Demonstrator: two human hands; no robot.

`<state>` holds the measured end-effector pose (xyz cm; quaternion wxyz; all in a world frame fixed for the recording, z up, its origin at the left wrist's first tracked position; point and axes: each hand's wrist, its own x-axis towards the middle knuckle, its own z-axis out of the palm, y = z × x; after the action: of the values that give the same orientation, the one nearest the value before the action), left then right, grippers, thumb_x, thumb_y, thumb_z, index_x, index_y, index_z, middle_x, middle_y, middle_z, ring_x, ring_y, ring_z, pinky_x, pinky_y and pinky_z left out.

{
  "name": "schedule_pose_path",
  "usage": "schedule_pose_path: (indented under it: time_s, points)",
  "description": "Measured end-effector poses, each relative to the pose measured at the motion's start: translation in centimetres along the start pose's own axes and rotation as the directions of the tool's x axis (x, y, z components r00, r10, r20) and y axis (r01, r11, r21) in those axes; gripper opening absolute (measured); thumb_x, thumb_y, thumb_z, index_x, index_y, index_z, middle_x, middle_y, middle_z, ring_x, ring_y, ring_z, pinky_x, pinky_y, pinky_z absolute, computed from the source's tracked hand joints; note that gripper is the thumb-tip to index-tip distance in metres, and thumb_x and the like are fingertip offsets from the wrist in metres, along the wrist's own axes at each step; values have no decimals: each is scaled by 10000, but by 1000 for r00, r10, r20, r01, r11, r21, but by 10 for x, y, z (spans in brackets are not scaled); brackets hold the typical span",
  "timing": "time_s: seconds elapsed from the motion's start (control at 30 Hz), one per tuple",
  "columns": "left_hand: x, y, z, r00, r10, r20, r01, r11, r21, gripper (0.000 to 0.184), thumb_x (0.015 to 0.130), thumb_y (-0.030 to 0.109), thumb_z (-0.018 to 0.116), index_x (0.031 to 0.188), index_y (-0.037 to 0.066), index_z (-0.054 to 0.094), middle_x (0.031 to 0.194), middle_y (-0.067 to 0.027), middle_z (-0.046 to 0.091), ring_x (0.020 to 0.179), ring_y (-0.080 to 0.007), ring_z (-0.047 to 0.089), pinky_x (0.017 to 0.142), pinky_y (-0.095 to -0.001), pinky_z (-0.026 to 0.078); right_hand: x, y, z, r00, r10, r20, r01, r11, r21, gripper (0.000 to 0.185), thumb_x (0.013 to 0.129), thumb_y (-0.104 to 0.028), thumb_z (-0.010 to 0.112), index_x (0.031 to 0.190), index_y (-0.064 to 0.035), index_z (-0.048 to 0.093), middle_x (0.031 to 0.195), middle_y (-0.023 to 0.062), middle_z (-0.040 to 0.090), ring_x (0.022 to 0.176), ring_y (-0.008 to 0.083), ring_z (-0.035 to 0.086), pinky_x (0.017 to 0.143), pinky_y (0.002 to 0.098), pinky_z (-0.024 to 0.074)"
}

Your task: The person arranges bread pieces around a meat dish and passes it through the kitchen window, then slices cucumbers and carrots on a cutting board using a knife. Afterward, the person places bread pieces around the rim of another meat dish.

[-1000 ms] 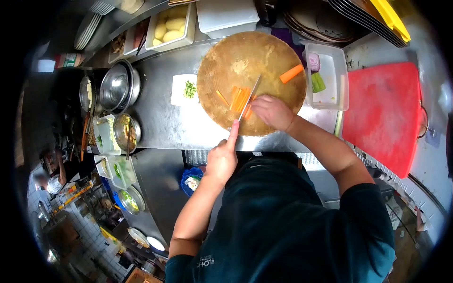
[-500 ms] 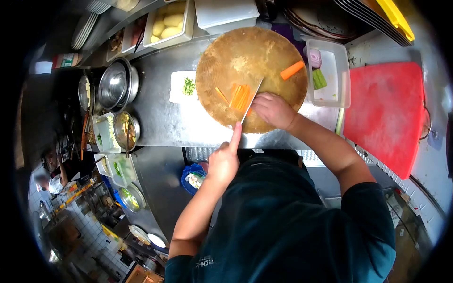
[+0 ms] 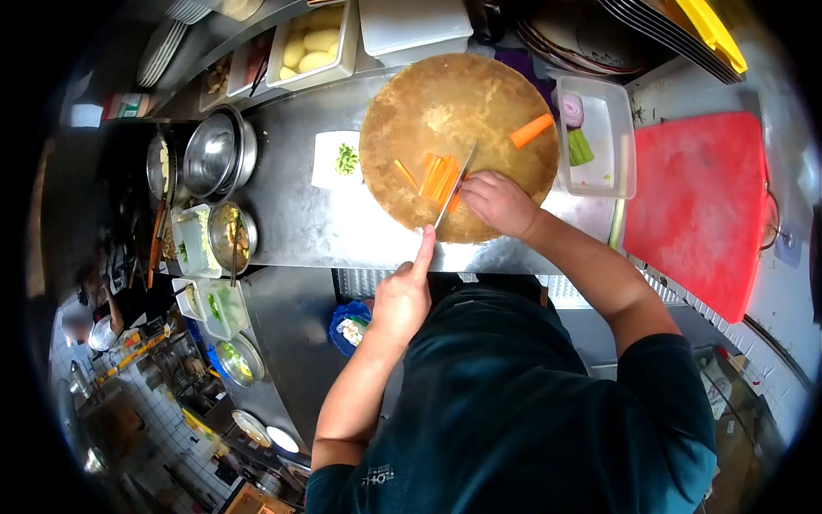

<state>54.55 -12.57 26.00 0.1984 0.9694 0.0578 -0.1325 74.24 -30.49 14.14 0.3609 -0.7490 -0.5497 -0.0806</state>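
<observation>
My left hand (image 3: 404, 298) is closed round the handle of a kitchen knife (image 3: 466, 163), its index finger stretched along the top of the blade. The blade stands on a round wooden chopping board (image 3: 428, 86), beside thin carrot strips (image 3: 438, 176) that lie on its left side. Pressed close against the blade's right side, my right hand (image 3: 497, 202) has its fingers bent over carrot that they mostly hide. A larger carrot piece (image 3: 532, 130) lies apart at the board's right, and one loose strip (image 3: 406, 174) lies at the left.
A white dish with chopped greens (image 3: 346, 160) stands left of the board. To the right are a clear tub (image 3: 612, 137) with onion and a green vegetable, and a red cutting board (image 3: 698, 197). Metal bowls (image 3: 208, 154) stand far left; potatoes fill a tub (image 3: 347, 43) behind. A person (image 3: 104, 330) is in the distance.
The knife has shifted slightly against the carrot, its handle end a little lower and further left. My right hand stays in nearly the same place. The whole view has shifted slightly.
</observation>
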Motion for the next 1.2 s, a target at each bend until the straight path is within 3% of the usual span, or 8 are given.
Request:
schedule_pose_path:
  time_s: [0.27, 0.53, 0.67, 0.77, 0.87, 0.93, 1.07, 1.2]
  points:
    - [12, 2, 12, 997, -57, 57, 55, 998, 30, 954, 856, -51, 599, 1687, 196, 199, 781, -216, 694, 683, -447, 686, 656, -556, 560, 2, 4, 2, 999, -12, 40, 12, 1000, -2, 233, 828, -108, 657, 1041, -28, 709, 1038, 90, 673, 1033, 285, 638, 919, 394, 548]
    - [-8, 7, 10, 968, -3, -250, -25, 994, -111, 851, 904, -8, 616, 1670, 169, 290, 754, -200, 660, 634, -411, 687, 619, -530, 581, -5, -1, 2, 999, 10, 41, -10, 1000, 3, 225, 823, -78, 658, 1038, -36, 709, 1067, 89, 680, 1033, 287, 647, 917, 399, 553]
    - [-14, 3, 3, 965, -32, -262, 17, 998, -57, 841, 903, 5, 631, 1664, 130, 295, 785, -196, 668, 634, -398, 689, 612, -518, 583, 0, -2, -2, 999, 36, 15, -37, 997, 75, 240, 823, -44, 652, 1058, -33, 702, 1094, 97, 684, 1020, 303, 652, 913, 420, 554]
    - [-22, -1, -2, 947, -108, -304, 91, 993, -69, 825, 903, -3, 631, 1654, 94, 305, 804, -207, 680, 651, -396, 694, 628, -507, 581, 8, -4, -9, 992, 127, -6, -127, 992, -7, 325, 828, -21, 640, 1146, -30, 706, 1206, 108, 687, 1132, 322, 639, 995, 446, 526]
    - [-35, -7, -7, 903, -203, -379, 173, 978, -113, 795, 909, -33, 611, 1642, 64, 318, 799, -232, 690, 680, -411, 697, 654, -502, 568, 42, -2, -11, 989, 98, 115, -91, 994, -64, 447, 818, -24, 651, 1263, -24, 695, 1341, 135, 656, 1290, 339, 580, 1139, 462, 447]
    - [-41, -18, -6, 868, -257, -426, 218, 966, -137, 785, 920, -25, 605, 1644, 69, 316, 794, -236, 688, 680, -413, 696, 654, -507, 562, 77, 1, -1, 978, -87, 188, 94, 995, -27, 512, 812, -60, 663, 1322, -21, 675, 1405, 145, 627, 1369, 338, 525, 1213, 472, 367]
    - [-49, -30, -11, 852, -290, -435, 243, 956, -162, 778, 937, -16, 590, 1653, 89, 302, 795, -260, 676, 681, -420, 695, 645, -508, 548, 115, 19, 19, 819, -397, 413, 369, 917, 151, 585, 810, -140, 687, 1379, -10, 642, 1422, 165, 609, 1407, 335, 494, 1283, 486, 278]
    - [-59, -30, -11, 850, -336, -405, 278, 940, -197, 781, 932, -20, 589, 1651, 76, 299, 755, -257, 667, 662, -419, 691, 638, -508, 545, 121, 39, -14, 625, -428, 653, 344, 902, 262, 642, 806, -163, 696, 1423, -15, 599, 1429, 189, 581, 1431, 356, 469, 1308, 484, 240]
